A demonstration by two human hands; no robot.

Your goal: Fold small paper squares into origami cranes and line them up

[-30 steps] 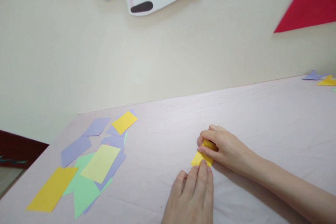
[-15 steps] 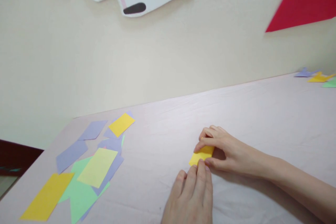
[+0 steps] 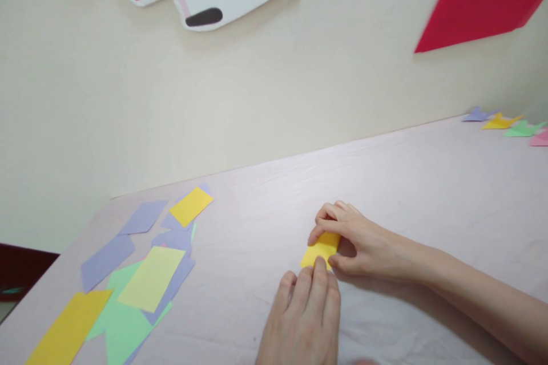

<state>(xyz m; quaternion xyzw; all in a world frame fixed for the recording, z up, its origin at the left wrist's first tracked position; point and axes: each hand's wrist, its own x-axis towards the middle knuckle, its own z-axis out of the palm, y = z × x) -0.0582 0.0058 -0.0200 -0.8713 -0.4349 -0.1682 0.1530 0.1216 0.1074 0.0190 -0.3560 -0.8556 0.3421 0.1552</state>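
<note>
A small piece of yellow paper lies on the cloth-covered table between my two hands. My right hand reaches in from the right and is closed on it, with curled fingers at the far edge and the thumb at the near right corner. From the front, my left hand rests flat with its fingers stretched out, and its fingertips touch the paper's near edge. Part of the paper is hidden beneath the fingers of both hands.
Loose paper pieces spread at the left, including a purple sheet, a pale yellow sheet and a green sheet. Several small folded papers, one of them green, stand at the far right by the wall.
The camera view has turned slightly right, so the scene sits further left and another pink folded paper shows. Both hands stay at the yellow paper in nearly the same pose.
</note>
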